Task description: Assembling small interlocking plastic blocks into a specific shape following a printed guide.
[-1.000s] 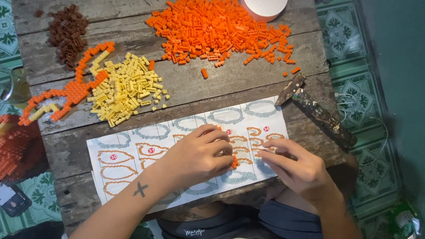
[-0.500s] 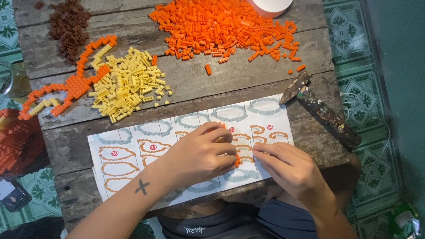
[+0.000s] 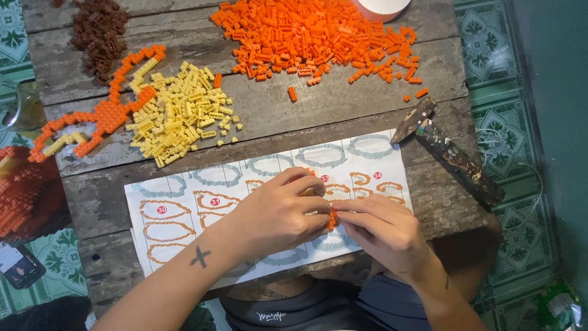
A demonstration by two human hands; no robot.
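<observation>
My left hand (image 3: 275,211) and my right hand (image 3: 383,230) meet over a white instruction sheet (image 3: 184,196) with drawn outlines, at the near edge of a worn wooden table (image 3: 343,116). Both pinch a small orange brick piece (image 3: 332,219) between their fingertips. At the far side lies a big pile of orange bricks (image 3: 306,37). A pile of pale yellow bricks (image 3: 177,116) sits to the left, beside a partly built orange and yellow shape (image 3: 98,119).
Dark brown bricks (image 3: 98,30) lie at the far left. A paint-stained hammer (image 3: 447,153) rests at the table's right edge. A white round container (image 3: 380,7) stands behind the orange pile. A phone (image 3: 18,266) and an orange brick model (image 3: 24,196) sit left of the table.
My right hand has slid left and now touches my left hand at the small orange piece. The view has shifted slightly.
</observation>
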